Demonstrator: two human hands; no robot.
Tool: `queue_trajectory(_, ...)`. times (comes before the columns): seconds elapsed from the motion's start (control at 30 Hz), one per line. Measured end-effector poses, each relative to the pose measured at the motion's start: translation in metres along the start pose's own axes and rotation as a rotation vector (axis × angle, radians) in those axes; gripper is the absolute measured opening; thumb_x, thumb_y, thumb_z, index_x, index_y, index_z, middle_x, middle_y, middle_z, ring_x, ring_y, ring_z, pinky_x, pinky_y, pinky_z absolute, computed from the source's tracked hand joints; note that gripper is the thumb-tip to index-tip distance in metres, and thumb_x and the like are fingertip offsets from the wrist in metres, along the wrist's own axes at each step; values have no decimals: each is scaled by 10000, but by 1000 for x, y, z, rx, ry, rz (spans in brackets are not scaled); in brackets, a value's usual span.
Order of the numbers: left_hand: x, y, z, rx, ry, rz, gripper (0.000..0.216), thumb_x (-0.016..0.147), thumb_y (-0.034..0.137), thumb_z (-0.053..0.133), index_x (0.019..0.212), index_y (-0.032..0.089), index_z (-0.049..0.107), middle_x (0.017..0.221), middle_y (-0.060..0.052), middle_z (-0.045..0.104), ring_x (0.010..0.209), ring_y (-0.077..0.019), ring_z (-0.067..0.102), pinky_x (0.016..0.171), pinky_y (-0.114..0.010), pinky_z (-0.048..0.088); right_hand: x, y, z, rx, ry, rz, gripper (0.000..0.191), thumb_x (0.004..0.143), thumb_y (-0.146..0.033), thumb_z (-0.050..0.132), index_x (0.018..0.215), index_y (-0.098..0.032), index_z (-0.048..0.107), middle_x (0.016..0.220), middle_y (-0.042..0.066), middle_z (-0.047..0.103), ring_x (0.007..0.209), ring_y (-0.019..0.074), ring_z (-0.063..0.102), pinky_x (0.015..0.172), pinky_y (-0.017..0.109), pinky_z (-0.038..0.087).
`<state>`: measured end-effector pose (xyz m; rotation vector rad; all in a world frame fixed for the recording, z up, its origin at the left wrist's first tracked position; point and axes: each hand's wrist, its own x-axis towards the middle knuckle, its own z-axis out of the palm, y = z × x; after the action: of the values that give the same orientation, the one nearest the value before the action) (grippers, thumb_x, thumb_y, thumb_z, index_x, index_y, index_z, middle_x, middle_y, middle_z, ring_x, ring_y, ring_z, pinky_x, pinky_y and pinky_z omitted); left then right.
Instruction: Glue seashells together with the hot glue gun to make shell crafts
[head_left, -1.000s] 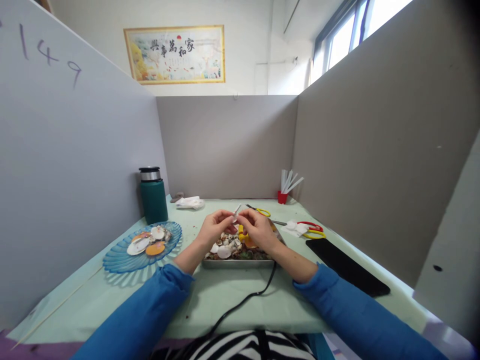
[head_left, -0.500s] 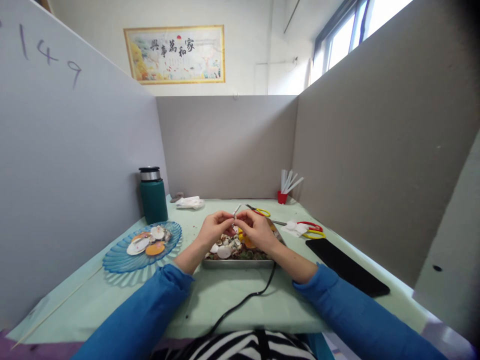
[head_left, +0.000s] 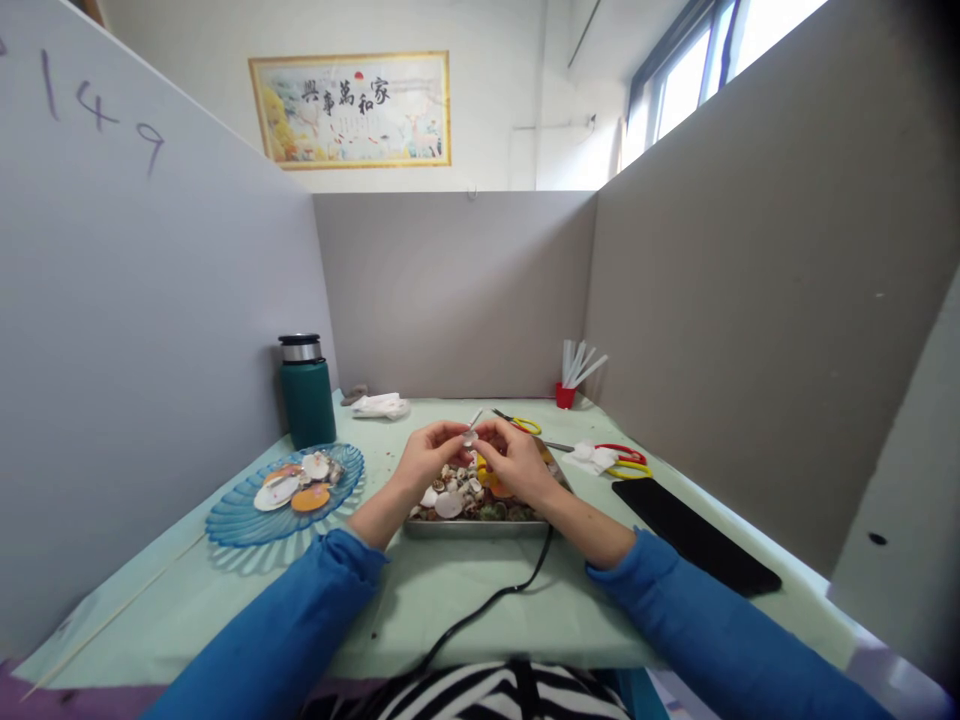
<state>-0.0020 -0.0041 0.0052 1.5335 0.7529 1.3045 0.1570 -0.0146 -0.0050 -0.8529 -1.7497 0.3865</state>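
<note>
Both hands meet above a metal tray [head_left: 480, 527] filled with several small shells. My left hand [head_left: 429, 456] pinches a small shell [head_left: 470, 437] between thumb and fingers. My right hand [head_left: 517, 461] is closed on a thin whitish stick-like tool [head_left: 475, 418] whose tip rises just above the shell. Something yellow lies in the tray under my right hand. A black cable [head_left: 480, 605] runs from the tray toward my body.
A blue glass plate [head_left: 247, 520] with larger shells sits at left, a green flask [head_left: 307, 395] behind it. Scissors [head_left: 520, 421], red-and-yellow scissors [head_left: 626, 458], crumpled tissues, a red cup of white sticks [head_left: 565, 392] and a black phone [head_left: 694, 533] lie to the right. Grey partitions enclose the table.
The hands stay together over the tray; fingers shift only slightly around the shell and tool.
</note>
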Motion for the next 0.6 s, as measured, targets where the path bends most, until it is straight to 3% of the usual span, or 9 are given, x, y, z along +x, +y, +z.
queue_trajectory(0.6, -2, 2, 1, 7, 21, 67, 308, 666, 309, 713, 893, 117, 633, 660, -26, 662, 597, -141, 633, 617, -266, 526, -1, 1, 0, 120, -36, 2, 141, 844, -303, 511, 894, -188, 575, 713, 3, 595, 566, 124, 536, 528, 236, 439)
